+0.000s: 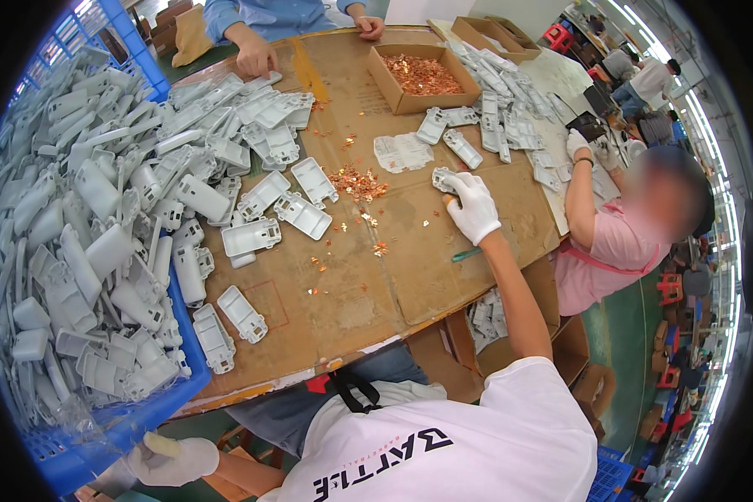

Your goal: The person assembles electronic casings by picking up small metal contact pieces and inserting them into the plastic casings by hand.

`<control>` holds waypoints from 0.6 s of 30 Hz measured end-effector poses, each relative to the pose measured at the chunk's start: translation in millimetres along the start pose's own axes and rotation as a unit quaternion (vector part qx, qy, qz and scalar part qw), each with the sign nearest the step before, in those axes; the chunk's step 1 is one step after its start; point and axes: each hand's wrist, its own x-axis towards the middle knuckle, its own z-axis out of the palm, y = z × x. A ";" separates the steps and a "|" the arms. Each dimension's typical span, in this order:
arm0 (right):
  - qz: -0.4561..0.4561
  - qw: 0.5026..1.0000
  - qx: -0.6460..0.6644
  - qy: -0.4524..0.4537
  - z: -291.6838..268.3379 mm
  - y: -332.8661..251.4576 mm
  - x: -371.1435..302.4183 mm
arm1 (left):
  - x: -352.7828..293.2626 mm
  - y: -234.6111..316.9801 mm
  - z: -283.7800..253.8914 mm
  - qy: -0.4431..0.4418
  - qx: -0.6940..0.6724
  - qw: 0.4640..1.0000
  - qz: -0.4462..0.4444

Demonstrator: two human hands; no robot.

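Note:
My right hand (474, 206), in a white glove, reaches across the cardboard-covered table (443, 276) and grips a small grey plastic housing (441, 177) lying on it. Just left of it is a small heap of copper-coloured pieces (356, 182), with more scattered toward me. My left hand (172, 458), also gloved, is low at the near corner of a blue crate (100, 443). Its fingers point under the crate and are partly hidden. The crate is heaped with grey-white plastic housings (84, 243).
More housings (259, 197) spill over the table's left half and lie in rows at the far right (510, 109). A cardboard box of copper pieces (422, 75) stands at the back. A green pen (467, 253) lies near my forearm. A person in pink (615, 243) works right; another's hands (255, 54) rest opposite.

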 end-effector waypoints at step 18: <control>-0.025 1.000 -0.011 0.005 10.3 4.5 2.9 | 1.6 3.4 4.2 0.030 -0.048 0.998 -0.026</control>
